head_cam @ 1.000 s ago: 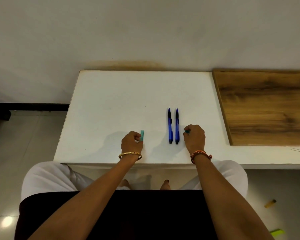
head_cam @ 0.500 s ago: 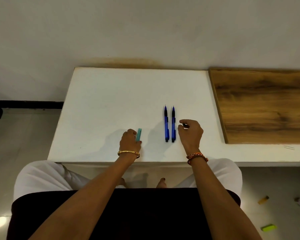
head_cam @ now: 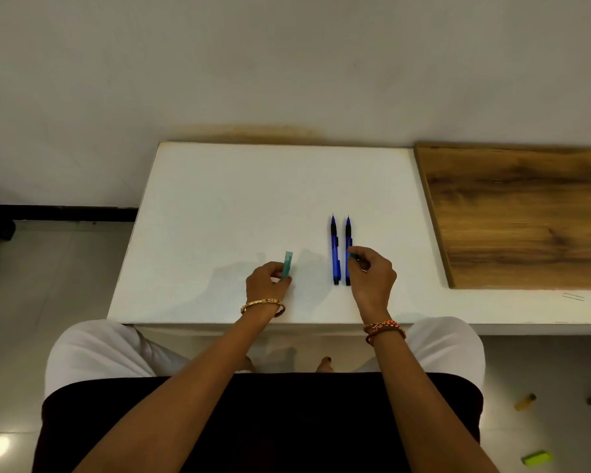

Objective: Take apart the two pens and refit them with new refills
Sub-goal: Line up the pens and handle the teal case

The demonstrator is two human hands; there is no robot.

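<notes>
Two blue pens lie side by side on the white table [head_cam: 219, 206], tips pointing away from me: the left pen [head_cam: 335, 254] and the right pen [head_cam: 348, 233]. My left hand [head_cam: 267, 285] pinches a small teal refill case [head_cam: 287, 264] that stands on the table left of the pens. My right hand [head_cam: 372, 278] hovers over the lower part of the right pen with a small teal piece [head_cam: 353, 257] held between thumb and forefinger. Whether the fingers touch the pen is unclear.
A wooden board [head_cam: 526, 216] covers the table's right side, close to the pens. A wall stands right behind the table. Small items lie on the floor at lower right: a yellow piece [head_cam: 525, 401] and a green one [head_cam: 536, 458].
My right hand moved forward and left, from beside the pens' lower ends to over the right pen, still holding the teal piece. My left hand and the teal case stayed in place.
</notes>
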